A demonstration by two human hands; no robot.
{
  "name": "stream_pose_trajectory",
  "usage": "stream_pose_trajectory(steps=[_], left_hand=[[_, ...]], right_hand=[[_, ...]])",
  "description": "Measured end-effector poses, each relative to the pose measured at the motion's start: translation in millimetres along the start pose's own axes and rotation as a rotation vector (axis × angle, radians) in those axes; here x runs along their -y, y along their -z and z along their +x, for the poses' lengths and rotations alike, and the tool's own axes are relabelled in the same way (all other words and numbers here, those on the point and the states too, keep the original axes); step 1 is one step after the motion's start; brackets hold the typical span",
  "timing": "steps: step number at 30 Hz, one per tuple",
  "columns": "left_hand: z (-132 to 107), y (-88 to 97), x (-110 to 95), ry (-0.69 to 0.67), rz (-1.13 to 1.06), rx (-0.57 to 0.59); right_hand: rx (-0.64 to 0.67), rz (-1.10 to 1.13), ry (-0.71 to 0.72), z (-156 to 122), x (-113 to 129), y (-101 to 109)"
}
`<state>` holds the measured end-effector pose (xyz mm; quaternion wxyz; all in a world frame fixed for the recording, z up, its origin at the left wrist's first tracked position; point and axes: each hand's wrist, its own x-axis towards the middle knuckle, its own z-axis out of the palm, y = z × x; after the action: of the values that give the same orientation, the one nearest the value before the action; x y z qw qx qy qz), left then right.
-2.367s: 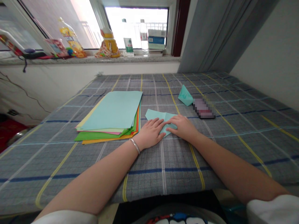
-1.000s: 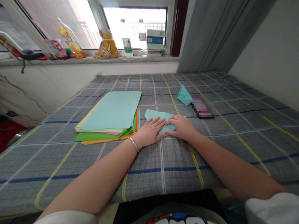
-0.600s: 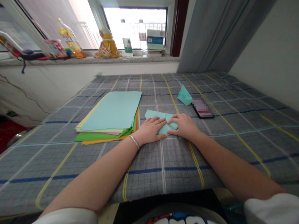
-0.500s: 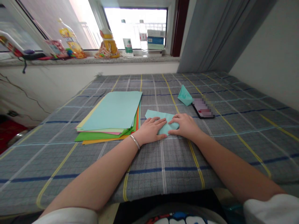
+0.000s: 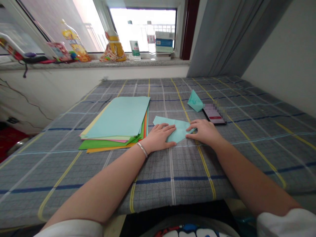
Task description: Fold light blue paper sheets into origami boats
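Note:
A partly folded light-teal paper (image 5: 179, 129) lies flat on the plaid cloth (image 5: 172, 171) in front of me. My left hand (image 5: 159, 138), with a silver bracelet at the wrist, rests flat on the paper's left part, fingers stretched out. My right hand (image 5: 204, 131) lies at the paper's right edge, fingertips pressing on it, fingers spread. Neither hand holds anything.
A stack of coloured sheets (image 5: 116, 123) with a teal one on top lies to the left. A finished teal folded shape (image 5: 195, 101) and a phone (image 5: 214, 116) sit behind my right hand. Bottles and boxes line the windowsill (image 5: 98, 62). A curtain (image 5: 229, 36) hangs at the right.
My right hand has slid rightward across the teal paper to its right edge, uncovering more of the sheet. My left hand has stayed in place.

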<state>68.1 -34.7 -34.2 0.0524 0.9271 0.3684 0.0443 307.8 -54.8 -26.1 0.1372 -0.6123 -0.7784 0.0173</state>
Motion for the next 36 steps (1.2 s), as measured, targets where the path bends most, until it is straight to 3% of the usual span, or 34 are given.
stream_pose_trajectory(steps=[6, 10, 14, 22, 36], left_hand=[[0, 0.2, -2, 0.008, -0.019, -0.018], [-1, -2.0, -1, 0.002, -0.016, -0.040], [0, -4.2, 0, 0.009, -0.009, -0.037], [0, -3.0, 0, 0.017, -0.005, -0.025], [-2, -4.0, 4, 0.035, -0.029, -0.012]], right_hand=[[-0.134, 0.051, 0.196, -3, 25, -5], [-0.098, 0.001, 0.220, -1, 39, -22], [-0.017, -0.084, 0.104, 2, 31, -31], [0.157, -0.098, -0.140, 8, 9, -25], [0.210, -0.127, -0.166, 9, -5, -24]])
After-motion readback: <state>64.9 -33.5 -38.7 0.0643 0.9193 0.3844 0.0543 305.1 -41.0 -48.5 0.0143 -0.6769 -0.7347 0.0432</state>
